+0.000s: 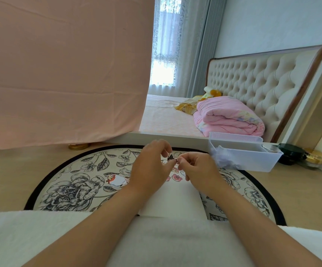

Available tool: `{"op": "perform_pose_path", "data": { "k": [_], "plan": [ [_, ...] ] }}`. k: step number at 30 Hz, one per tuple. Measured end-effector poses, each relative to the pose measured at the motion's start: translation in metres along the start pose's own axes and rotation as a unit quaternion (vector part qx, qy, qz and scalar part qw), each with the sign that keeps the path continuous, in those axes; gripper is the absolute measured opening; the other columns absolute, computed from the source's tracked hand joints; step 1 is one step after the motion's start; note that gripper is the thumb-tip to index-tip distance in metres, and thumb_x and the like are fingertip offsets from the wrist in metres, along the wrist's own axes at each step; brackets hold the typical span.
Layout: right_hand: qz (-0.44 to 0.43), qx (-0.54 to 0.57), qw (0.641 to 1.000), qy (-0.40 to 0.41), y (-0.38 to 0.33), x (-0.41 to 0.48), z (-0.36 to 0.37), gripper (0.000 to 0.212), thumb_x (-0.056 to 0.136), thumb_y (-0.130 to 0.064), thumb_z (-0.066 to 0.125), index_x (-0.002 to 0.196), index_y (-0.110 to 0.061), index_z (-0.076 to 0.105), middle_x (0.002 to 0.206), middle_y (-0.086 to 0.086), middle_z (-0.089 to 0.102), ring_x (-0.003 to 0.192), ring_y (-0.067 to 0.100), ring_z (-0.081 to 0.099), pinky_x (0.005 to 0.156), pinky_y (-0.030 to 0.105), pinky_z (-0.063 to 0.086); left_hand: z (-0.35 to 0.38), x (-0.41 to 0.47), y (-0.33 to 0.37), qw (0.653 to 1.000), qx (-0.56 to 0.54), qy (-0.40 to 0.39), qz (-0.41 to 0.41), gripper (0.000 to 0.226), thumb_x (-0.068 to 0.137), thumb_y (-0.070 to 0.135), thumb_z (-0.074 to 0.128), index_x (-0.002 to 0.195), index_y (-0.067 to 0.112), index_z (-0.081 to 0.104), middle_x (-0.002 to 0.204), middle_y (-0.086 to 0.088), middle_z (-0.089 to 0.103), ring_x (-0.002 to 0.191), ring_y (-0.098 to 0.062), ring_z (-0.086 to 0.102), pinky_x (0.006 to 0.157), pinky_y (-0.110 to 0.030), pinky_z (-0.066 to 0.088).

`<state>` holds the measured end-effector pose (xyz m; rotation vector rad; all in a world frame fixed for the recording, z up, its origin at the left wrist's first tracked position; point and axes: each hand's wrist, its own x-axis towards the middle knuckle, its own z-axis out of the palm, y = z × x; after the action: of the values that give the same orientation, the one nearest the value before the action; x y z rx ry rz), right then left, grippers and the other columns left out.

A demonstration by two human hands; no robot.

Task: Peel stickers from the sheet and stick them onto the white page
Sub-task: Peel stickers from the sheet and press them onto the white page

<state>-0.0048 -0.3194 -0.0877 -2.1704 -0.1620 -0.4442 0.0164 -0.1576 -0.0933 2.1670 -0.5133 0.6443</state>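
Closest in, the white page (pixel 172 199) is lying on a round floral top (pixel 69 182), its near part showing bare. Further along, a few pink stickers (pixel 176 177) are already sitting on it, so the job is looking partly done, with room remaining. Just above them, the left hand (pixel 148 166) and right hand (pixel 198 166) are meeting, fingers curled, both pinching a small dark sticker (pixel 170 158) between fingertips.

Small dark sticker (pixel 170 158), perhaps partly peeled, pinched above far end of white page (pixel 172 199); pink bear stickers (pixel 176 177) already stuck there, flat.
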Motion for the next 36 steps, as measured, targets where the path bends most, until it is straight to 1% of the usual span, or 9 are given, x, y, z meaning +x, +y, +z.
{"op": "perform_pose_path", "data": {
  "k": [3, 6, 10, 13, 20, 25, 27, 30, 36],
  "plan": [
    [-0.010, -0.021, 0.999, 0.026, 0.003, 0.001, 0.003, 0.022, 0.096, -0.025, 0.061, 0.079, -0.023, 0.073, 0.072, 0.000, 0.071, 0.054, 0.010, 0.059, 0.061, 0.039, 0.056, 0.002, -0.001, 0.000, 0.999, 0.025, -0.009, 0.027, 0.016, 0.085, 0.029, 0.073, 0.083, 0.035, 0.058, 0.083, 0.017, 0.057, 0.071, 0.005, 0.050, 0.058, -0.017, 0.037],
    [-0.022, -0.052, 0.997, 0.045, 0.007, 0.002, 0.003, 0.019, 0.095, -0.030, 0.061, 0.080, -0.028, 0.073, 0.070, -0.008, 0.069, 0.060, 0.011, 0.062, 0.064, 0.042, 0.057, 0.004, 0.000, 0.000, 1.000, -0.006, -0.021, -0.013, 0.002, 0.087, 0.035, 0.070, 0.085, 0.035, 0.071, 0.082, 0.020, 0.065, 0.066, 0.007, 0.054, 0.062, -0.019, 0.043],
    [-0.049, -0.106, 0.991, 0.065, 0.005, 0.001, 0.002, 0.015, 0.094, -0.030, 0.063, 0.083, -0.031, 0.073, 0.068, -0.017, 0.066, 0.060, 0.005, 0.059, 0.063, 0.032, 0.054, 0.003, 0.004, -0.003, 0.987, -0.110, -0.057, -0.100, 0.010, 0.087, 0.039, 0.072, 0.080, 0.034, 0.078, 0.072, 0.018, 0.072, 0.066, 0.000, 0.065, 0.068, -0.029, 0.056],
    [-0.081, -0.153, 0.983, 0.069, 0.003, 0.000, 0.002, 0.013, 0.094, -0.034, 0.064, 0.088, -0.031, 0.075, 0.073, -0.018, 0.068, 0.062, 0.002, 0.059, 0.063, 0.029, 0.054, 0.001, 0.004, -0.004, 0.975, -0.179, -0.075, -0.113, 0.012, 0.086, 0.036, 0.075, 0.074, 0.033, 0.077, 0.066, 0.012, 0.072, 0.063, -0.006, 0.066, 0.064, -0.030, 0.055],
    [-0.101, -0.184, 0.975, 0.064, 0.002, -0.002, 0.003, 0.013, 0.094, -0.034, 0.063, 0.090, -0.031, 0.075, 0.076, -0.015, 0.069, 0.067, 0.004, 0.061, 0.063, 0.030, 0.054, 0.003, 0.005, -0.008, 0.979, -0.151, -0.084, -0.106, 0.021, 0.088, 0.033, 0.072, 0.067, 0.034, 0.069, 0.065, 0.016, 0.067, 0.055, 0.001, 0.057, 0.060, -0.023, 0.049],
    [-0.051, -0.100, 0.993, 0.038, 0.001, -0.001, 0.003, 0.017, 0.093, -0.031, 0.063, 0.079, -0.032, 0.072, 0.068, -0.014, 0.067, 0.061, 0.007, 0.060, 0.062, 0.031, 0.054, 0.006, 0.006, -0.010, 0.978, -0.151, -0.104, -0.097, 0.018, 0.092, 0.028, 0.066, 0.073, 0.030, 0.066, 0.067, 0.013, 0.063, 0.051, -0.002, 0.049, 0.060, -0.032, 0.051],
    [-0.019, -0.048, 0.998, 0.026, 0.000, 0.000, 0.004, 0.018, 0.094, -0.028, 0.063, 0.078, -0.029, 0.071, 0.070, -0.009, 0.069, 0.058, 0.010, 0.061, 0.061, 0.033, 0.055, 0.005, 0.007, -0.010, 0.977, -0.158, -0.112, -0.094, 0.017, 0.093, 0.026, 0.064, 0.077, 0.027, 0.067, 0.064, 0.013, 0.060, 0.049, -0.001, 0.047, 0.054, -0.027, 0.047],
    [0.015, 0.032, 0.999, 0.013, -0.006, -0.002, 0.003, 0.018, 0.094, -0.019, 0.062, 0.079, -0.022, 0.072, 0.076, 0.000, 0.071, 0.052, 0.010, 0.060, 0.051, 0.023, 0.048, 0.004, 0.007, -0.009, 0.972, -0.175, -0.124, -0.096, 0.018, 0.096, 0.024, 0.062, 0.078, 0.026, 0.064, 0.060, 0.014, 0.054, 0.047, 0.000, 0.044, 0.048, -0.015, 0.038],
    [0.050, 0.118, 0.992, -0.004, -0.012, -0.002, 0.002, 0.014, 0.095, -0.016, 0.062, 0.089, -0.014, 0.074, 0.087, 0.006, 0.073, 0.055, 0.016, 0.063, 0.046, 0.016, 0.043, 0.000, 0.008, -0.006, 0.966, -0.191, -0.138, -0.110, 0.014, 0.098, 0.026, 0.056, 0.086, 0.022, 0.062, 0.070, 0.002, 0.060, 0.048, 0.000, 0.045, 0.045, -0.012, 0.036]
  ]
}}
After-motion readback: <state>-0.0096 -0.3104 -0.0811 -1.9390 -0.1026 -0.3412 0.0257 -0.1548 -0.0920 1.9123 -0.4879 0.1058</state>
